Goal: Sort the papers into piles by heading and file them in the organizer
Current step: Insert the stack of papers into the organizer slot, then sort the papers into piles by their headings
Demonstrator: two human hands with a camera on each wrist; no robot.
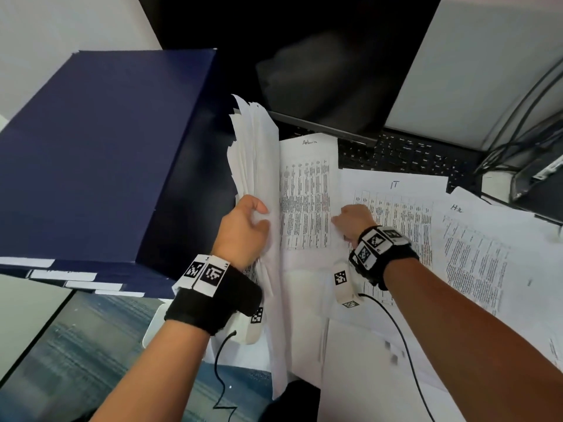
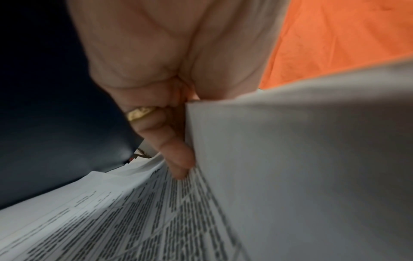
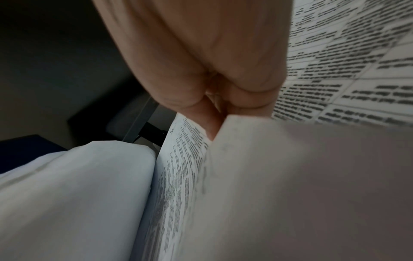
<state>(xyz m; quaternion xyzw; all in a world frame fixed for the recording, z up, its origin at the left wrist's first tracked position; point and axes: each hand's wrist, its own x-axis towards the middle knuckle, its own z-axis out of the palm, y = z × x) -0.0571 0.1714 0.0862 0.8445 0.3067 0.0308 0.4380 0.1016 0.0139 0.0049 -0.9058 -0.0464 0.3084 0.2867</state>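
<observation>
In the head view my left hand [image 1: 254, 222] grips a thick stack of white papers [image 1: 257, 159] standing on edge beside the dark blue organizer [image 1: 106, 147]. The left wrist view shows a ringed finger [image 2: 176, 155] curled against that stack [image 2: 290, 159]. My right hand [image 1: 345, 222] pinches the right edge of a printed sheet [image 1: 306, 193] with a handwritten heading, which lies against the stack. In the right wrist view thumb and finger [image 3: 212, 127] close on that sheet's edge [image 3: 290, 176]. To the right lie a pile headed IT [image 1: 399, 205] and a pile headed HR [image 1: 478, 257].
A black keyboard [image 1: 411, 156] and a dark monitor [image 1: 320, 71] sit behind the papers. Cables [image 1: 518, 123] hang at the far right. More white sheets [image 1: 365, 360] cover the desk near me. The organizer's labelled tabs [image 1: 79, 277] face the front left.
</observation>
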